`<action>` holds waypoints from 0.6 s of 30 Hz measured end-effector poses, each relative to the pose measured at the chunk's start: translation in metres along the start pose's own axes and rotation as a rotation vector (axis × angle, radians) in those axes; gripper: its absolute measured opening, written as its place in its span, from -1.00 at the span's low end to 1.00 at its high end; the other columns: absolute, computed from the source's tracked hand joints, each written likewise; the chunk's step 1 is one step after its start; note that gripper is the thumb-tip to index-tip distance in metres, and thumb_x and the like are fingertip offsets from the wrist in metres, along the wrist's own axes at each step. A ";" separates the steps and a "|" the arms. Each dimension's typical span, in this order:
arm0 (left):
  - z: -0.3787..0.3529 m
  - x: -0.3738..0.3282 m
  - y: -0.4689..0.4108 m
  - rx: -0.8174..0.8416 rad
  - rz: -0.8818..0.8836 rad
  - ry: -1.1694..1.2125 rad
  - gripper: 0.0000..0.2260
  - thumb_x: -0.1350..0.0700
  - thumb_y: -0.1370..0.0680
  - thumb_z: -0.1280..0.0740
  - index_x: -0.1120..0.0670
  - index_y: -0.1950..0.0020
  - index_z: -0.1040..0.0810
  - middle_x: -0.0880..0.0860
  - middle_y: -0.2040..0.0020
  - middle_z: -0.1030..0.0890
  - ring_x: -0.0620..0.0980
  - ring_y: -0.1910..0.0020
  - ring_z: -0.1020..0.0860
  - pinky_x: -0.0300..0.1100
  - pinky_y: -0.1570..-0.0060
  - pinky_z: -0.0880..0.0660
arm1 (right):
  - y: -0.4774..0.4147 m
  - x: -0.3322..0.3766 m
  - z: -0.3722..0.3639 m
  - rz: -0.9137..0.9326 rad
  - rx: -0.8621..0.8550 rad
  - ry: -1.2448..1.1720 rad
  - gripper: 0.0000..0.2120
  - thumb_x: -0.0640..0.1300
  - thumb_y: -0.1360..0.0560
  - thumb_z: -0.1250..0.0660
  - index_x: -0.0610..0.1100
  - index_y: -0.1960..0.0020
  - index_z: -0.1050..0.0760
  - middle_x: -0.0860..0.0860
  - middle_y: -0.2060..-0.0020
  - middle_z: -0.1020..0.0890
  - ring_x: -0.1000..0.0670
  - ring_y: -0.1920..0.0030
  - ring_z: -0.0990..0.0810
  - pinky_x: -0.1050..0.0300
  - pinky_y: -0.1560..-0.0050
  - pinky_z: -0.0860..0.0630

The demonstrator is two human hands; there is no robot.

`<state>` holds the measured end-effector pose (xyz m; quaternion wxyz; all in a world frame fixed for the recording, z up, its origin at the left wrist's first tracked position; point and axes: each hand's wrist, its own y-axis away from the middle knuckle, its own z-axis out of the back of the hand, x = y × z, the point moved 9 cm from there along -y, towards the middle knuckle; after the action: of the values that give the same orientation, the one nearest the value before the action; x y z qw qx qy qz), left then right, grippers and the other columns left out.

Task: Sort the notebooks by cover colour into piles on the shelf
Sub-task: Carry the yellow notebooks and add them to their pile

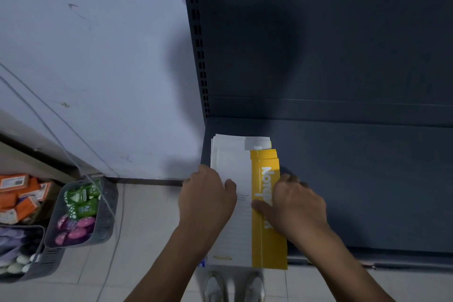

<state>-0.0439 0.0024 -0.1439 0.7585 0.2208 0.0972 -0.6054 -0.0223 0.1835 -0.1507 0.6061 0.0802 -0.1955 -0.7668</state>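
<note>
**Both grips on the notebook pile at the shelf's left end**

My left grip (pixel 208 193) curls over the left edge of the pile of notebooks (pixel 232 154), with the thumb lying on the white cover. My right grip (pixel 296 203) clamps the opposite edge, thumb pressed on the yellow band (pixel 268 247), and its fingers wrap down partly out of sight.

The pile lies between my grips on the dark shelf (pixel 355 179). Its far end reaches beyond my knuckles and its near end juts past the shelf's front lip towards me. My right thumb hides the middle of the white lettering on the band.

I cannot tell how many notebooks are stacked. Only staggered white and yellow edges show at the far end. A scrap of blue (pixel 202 263) peeks out below my left wrist, too small to identify.

Just left of my left grip the shelf stops at a slotted upright (pixel 196 32). Right of my right grip its dark surface runs on to the frame's edge.

Well left of my left grip, down on the floor (pixel 152 216), stands a grey basket (pixel 107 203) holding green and purple packets. Beside it are blurred orange boxes (pixel 17 193), cut off by the frame
</note>
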 end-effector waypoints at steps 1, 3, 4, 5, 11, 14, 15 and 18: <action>-0.001 0.000 0.001 0.015 -0.002 -0.008 -0.74 -0.09 -0.62 -0.23 0.08 0.09 -0.37 0.02 0.14 -0.52 -0.04 0.16 -0.50 -0.21 0.22 -0.37 | 0.000 -0.002 -0.001 0.000 0.015 -0.008 -0.28 0.36 -0.50 -0.33 -0.17 -0.38 -0.35 -0.08 -0.29 -0.53 -0.10 -0.29 -0.55 0.04 -0.08 -0.51; -0.005 -0.004 0.003 0.030 -0.026 -0.026 -0.70 -0.10 -0.63 -0.21 0.06 0.20 -0.37 0.02 0.18 -0.50 -0.04 0.16 -0.49 -0.22 0.22 -0.34 | 0.000 -0.007 -0.003 -0.009 0.062 -0.029 -0.28 0.38 -0.49 -0.33 -0.16 -0.36 -0.37 -0.07 -0.26 -0.55 -0.10 -0.26 -0.57 0.05 -0.02 -0.47; -0.007 -0.007 0.004 0.026 -0.046 -0.030 -0.70 -0.10 -0.63 -0.19 0.06 0.21 -0.38 0.02 0.17 -0.49 -0.03 0.15 -0.48 -0.21 0.20 -0.33 | 0.000 -0.009 -0.004 -0.012 0.085 -0.038 -0.29 0.39 -0.48 -0.33 -0.14 -0.35 -0.38 -0.06 -0.23 -0.56 -0.10 -0.24 -0.58 0.04 0.00 -0.45; -0.008 -0.010 0.005 0.018 -0.063 -0.029 -0.71 -0.10 -0.63 -0.18 0.06 0.18 -0.40 0.02 0.15 -0.48 -0.03 0.14 -0.47 -0.21 0.19 -0.33 | -0.001 -0.010 -0.005 -0.014 0.106 -0.048 -0.30 0.40 -0.48 -0.32 -0.13 -0.33 -0.39 -0.04 -0.18 -0.57 -0.09 -0.21 -0.58 0.05 0.03 -0.44; -0.029 -0.017 0.003 0.168 -0.053 0.251 -0.78 -0.09 -0.70 -0.14 0.06 -0.06 -0.35 -0.09 0.18 -0.46 -0.18 0.28 -0.45 -0.37 0.42 -0.25 | -0.008 -0.025 -0.007 -0.044 0.163 -0.184 -0.41 0.44 -0.42 -0.36 -0.04 -0.14 -0.45 0.04 -0.01 -0.56 -0.01 -0.06 -0.58 0.02 -0.02 -0.57; -0.029 -0.011 -0.003 0.170 0.012 0.523 -0.75 -0.09 -0.68 -0.21 0.09 -0.17 -0.43 -0.05 0.04 -0.55 -0.17 0.13 -0.54 -0.28 0.25 -0.48 | -0.015 -0.039 -0.011 -0.122 0.177 -0.463 -0.35 0.42 -0.33 -0.44 -0.06 -0.13 -0.45 0.04 0.00 -0.60 0.02 -0.01 -0.60 0.09 0.16 -0.53; -0.029 -0.010 -0.006 0.163 0.035 0.592 -0.73 -0.09 -0.67 -0.22 0.09 -0.18 -0.46 -0.01 -0.01 -0.58 -0.13 0.08 -0.57 -0.18 0.15 -0.55 | -0.016 -0.041 -0.012 -0.143 0.173 -0.607 -0.31 0.43 -0.27 -0.46 -0.07 -0.14 -0.48 0.03 -0.01 -0.63 0.02 -0.01 -0.63 0.09 0.15 -0.55; -0.030 -0.021 -0.007 0.198 0.074 0.727 -0.75 -0.08 -0.66 -0.24 0.08 -0.16 -0.51 -0.01 0.00 -0.61 -0.10 0.07 -0.59 -0.16 0.16 -0.53 | -0.014 -0.046 -0.010 -0.169 0.133 -1.019 -0.46 0.26 -0.32 -0.53 -0.01 -0.18 -0.59 0.05 -0.01 -0.74 -0.01 -0.03 -0.72 -0.06 -0.08 -0.66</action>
<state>-0.0525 0.0326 -0.1630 0.6709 0.4968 0.2929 -0.4662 -0.0199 0.2285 -0.1708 0.3634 -0.2494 -0.5069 -0.7408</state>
